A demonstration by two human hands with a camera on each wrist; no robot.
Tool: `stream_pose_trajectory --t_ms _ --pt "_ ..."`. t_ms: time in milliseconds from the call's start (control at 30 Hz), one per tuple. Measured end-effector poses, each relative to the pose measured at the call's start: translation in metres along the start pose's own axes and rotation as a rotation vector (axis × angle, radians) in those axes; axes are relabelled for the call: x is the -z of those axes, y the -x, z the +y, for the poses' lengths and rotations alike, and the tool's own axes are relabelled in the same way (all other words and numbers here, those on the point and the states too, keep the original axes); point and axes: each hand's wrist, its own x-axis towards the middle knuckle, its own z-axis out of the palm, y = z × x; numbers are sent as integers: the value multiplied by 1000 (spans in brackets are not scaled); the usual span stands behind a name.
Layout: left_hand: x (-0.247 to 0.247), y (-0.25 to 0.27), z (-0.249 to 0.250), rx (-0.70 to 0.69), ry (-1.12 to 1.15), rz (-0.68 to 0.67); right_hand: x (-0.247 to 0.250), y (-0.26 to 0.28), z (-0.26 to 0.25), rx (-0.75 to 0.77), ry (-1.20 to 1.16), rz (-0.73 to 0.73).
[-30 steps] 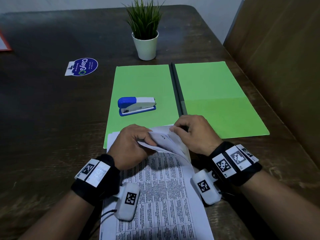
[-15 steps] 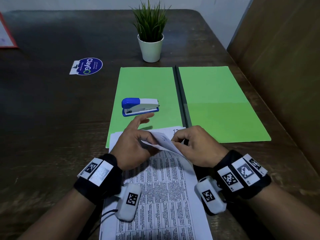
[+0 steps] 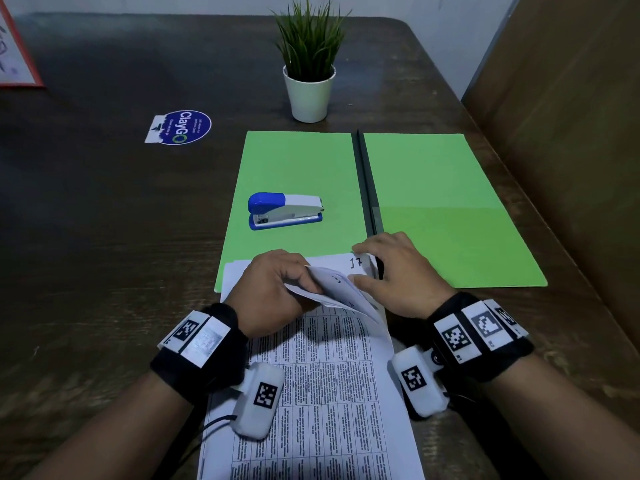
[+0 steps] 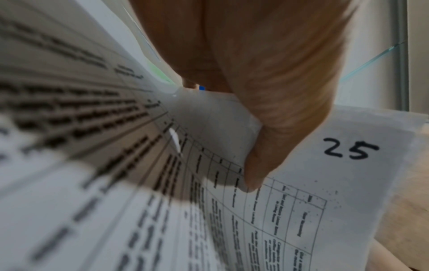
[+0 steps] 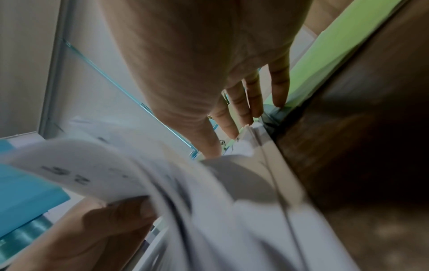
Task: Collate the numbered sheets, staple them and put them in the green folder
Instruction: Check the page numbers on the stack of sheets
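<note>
A stack of printed numbered sheets lies near the table's front edge, its far end over the open green folder. My left hand pinches several sheets bent back at their far right corner; the sheet under the thumb is marked 25. My right hand rests at the stack's far right corner beside a sheet marked 17. Its straight fingers touch the sheet edges, and the thumb lies on top. A blue and white stapler sits on the folder's left leaf.
A potted plant stands beyond the folder. A round blue sticker lies at the far left, and a red-edged board is at the top left corner. A brown panel borders the table's right side.
My left index finger, stretched out half a second ago, has curled back onto the bent sheets. My right hand has slid to the stack's far right corner, and the sheet marked 17 shows more fully.
</note>
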Motion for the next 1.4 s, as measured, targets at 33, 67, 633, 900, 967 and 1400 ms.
stream_pose_trajectory --t_ms 33,67,633,900,967,1400 --pt "0 0 -1 3 -4 -3 1 0 -1 -5 -5 8" --pt "0 0 0 6 -6 -3 1 0 -1 -10 -13 18" --pt "-1 0 -2 11 -3 14 2 0 -1 -83 -68 85" --pt "-1 0 0 13 -16 9 1 1 -1 -73 -84 121" --pt "-1 0 0 10 -25 6 1 1 -1 -62 -98 144" --pt "0 0 -1 4 -23 -11 0 2 -4 27 -257 217"
